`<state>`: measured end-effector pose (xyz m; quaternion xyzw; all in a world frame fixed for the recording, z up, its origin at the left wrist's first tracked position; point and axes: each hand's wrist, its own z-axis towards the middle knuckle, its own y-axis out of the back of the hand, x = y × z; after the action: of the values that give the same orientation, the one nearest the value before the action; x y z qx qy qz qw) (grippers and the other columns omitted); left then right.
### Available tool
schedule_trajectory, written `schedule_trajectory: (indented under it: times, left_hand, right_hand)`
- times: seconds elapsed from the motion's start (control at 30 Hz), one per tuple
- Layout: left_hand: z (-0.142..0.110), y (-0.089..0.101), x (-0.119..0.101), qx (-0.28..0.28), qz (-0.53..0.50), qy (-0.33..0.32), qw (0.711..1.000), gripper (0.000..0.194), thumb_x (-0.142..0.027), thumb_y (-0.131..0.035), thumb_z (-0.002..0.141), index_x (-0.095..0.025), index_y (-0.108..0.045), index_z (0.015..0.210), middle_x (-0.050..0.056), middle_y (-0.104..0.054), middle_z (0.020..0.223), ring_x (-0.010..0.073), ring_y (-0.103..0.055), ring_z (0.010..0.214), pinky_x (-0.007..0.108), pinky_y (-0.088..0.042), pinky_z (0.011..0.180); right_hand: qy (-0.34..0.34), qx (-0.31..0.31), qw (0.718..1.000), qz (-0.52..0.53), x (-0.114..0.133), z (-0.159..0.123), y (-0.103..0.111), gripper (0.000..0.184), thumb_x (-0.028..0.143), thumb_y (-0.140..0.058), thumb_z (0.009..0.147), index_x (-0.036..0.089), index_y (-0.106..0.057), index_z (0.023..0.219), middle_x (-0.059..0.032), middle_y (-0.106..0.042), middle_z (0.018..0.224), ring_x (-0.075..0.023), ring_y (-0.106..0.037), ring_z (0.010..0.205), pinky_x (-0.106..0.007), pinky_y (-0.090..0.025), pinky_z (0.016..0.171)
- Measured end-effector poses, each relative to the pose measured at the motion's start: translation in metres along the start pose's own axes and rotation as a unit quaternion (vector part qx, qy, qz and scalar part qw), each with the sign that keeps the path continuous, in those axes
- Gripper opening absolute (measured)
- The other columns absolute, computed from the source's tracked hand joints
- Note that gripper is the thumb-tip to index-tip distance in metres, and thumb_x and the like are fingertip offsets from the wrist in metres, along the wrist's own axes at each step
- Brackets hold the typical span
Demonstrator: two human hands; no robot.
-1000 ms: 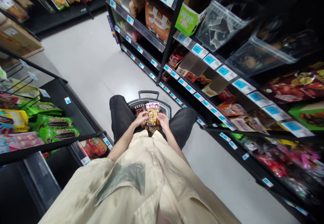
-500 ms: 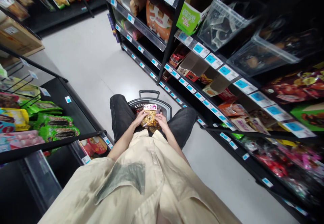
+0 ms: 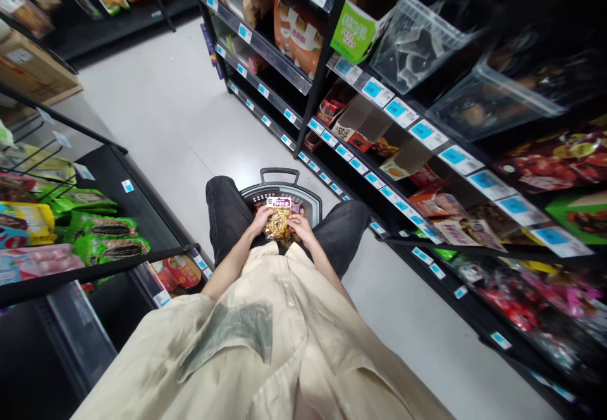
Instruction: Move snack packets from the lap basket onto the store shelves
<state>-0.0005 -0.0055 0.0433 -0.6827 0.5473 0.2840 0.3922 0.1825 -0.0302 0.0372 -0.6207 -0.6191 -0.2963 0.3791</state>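
Between my hands is a clear snack packet [image 3: 277, 224] with golden-brown food inside and a white and purple label along its top. My left hand [image 3: 262, 219] grips the packet's left edge. On the other side, the fingers of my right hand [image 3: 300, 225] are closed on its right edge. Below the packet, between my knees, stands a dark shopping basket [image 3: 314, 203] with a raised handle. More packets show in it, mostly hidden by my hands and the held packet.
Black shelving with price tags [image 3: 374, 91] runs along my right, bearing clear plastic bins [image 3: 417, 34] and a green carton [image 3: 353, 31]. On my left, a low rack holds green packets [image 3: 111, 249]. A cardboard box [image 3: 38, 66] stands farther back on the grey floor [image 3: 156, 104].
The packet has shifted slightly left and its label has tilted a little. My right hand has moved slightly left with it. The basket and shelves stay put.
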Motion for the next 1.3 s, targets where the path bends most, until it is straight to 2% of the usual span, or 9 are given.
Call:
schedule_trajectory:
  times: [0.23,0.47,0.6,0.77,0.9,1.1,1.3]
  left_hand:
    - [-0.002,0.001,0.001,0.044,0.008,0.023,0.999,0.033,-0.033,-0.077,0.062,-0.014,-0.074,0.088,0.007,-0.076,0.088,0.0223,-0.068,0.081,0.032,-0.051,0.078]
    - [-0.002,0.0,0.002,0.078,-0.012,0.026,0.997,0.031,-0.028,-0.075,0.063,-0.015,-0.074,0.091,0.006,-0.076,0.09,0.0209,-0.068,0.081,0.032,-0.053,0.08]
    - [-0.002,0.0,0.003,0.068,0.004,0.033,0.997,0.028,-0.03,-0.075,0.062,-0.015,-0.072,0.086,0.005,-0.075,0.086,0.0201,-0.067,0.078,0.031,-0.053,0.077]
    - [0.0,0.001,0.008,0.061,0.026,0.018,0.998,0.028,-0.032,-0.074,0.065,-0.015,-0.071,0.086,0.004,-0.074,0.085,0.0186,-0.065,0.074,0.03,-0.051,0.074]
    - [0.002,0.002,0.011,0.061,0.018,0.017,0.998,0.029,-0.032,-0.073,0.065,-0.014,-0.071,0.088,0.005,-0.074,0.088,0.0193,-0.066,0.077,0.03,-0.051,0.075]
    - [0.005,0.001,0.011,0.066,-0.026,0.003,0.997,0.045,-0.032,-0.063,0.063,-0.016,-0.067,0.106,0.005,-0.075,0.102,0.0227,-0.066,0.09,0.033,-0.05,0.082]
    - [0.008,0.002,0.015,0.102,-0.045,-0.005,0.994,0.048,-0.033,-0.054,0.063,-0.016,-0.065,0.107,0.005,-0.074,0.099,0.0223,-0.066,0.087,0.034,-0.05,0.082]
  right_hand:
    - [0.02,-0.009,0.998,0.057,0.002,-0.003,0.001,0.043,0.047,-0.084,0.062,0.021,-0.066,0.091,-0.0017,-0.073,0.084,-0.0175,-0.067,0.075,-0.028,-0.053,0.068]
    - [0.04,-0.025,0.997,0.057,0.006,-0.004,0.001,0.039,0.042,-0.085,0.062,0.02,-0.069,0.089,-0.0036,-0.075,0.087,-0.0191,-0.068,0.082,-0.031,-0.053,0.08]
    - [0.037,-0.032,0.997,0.058,0.006,-0.004,0.0,0.031,0.036,-0.081,0.063,0.019,-0.072,0.088,-0.0023,-0.074,0.087,-0.0163,-0.065,0.076,-0.027,-0.051,0.072]
    - [0.019,-0.054,0.996,0.074,0.004,-0.002,0.0,0.022,0.031,-0.072,0.067,0.02,-0.074,0.085,0.0009,-0.07,0.075,-0.0121,-0.056,0.06,-0.025,-0.046,0.061]
    - [0.025,-0.059,0.995,0.074,0.004,-0.001,0.001,0.023,0.03,-0.072,0.065,0.02,-0.074,0.086,0.0004,-0.071,0.077,-0.013,-0.057,0.062,-0.026,-0.046,0.061]
    - [0.029,-0.061,0.996,0.063,0.003,-0.001,0.002,0.02,0.03,-0.071,0.064,0.02,-0.071,0.082,0.0003,-0.07,0.075,-0.0139,-0.057,0.063,-0.025,-0.045,0.06]
    - [0.049,-0.067,0.996,0.037,0.004,-0.001,0.003,0.021,0.032,-0.073,0.064,0.02,-0.069,0.081,-0.0006,-0.07,0.075,-0.0162,-0.062,0.07,-0.027,-0.049,0.067]
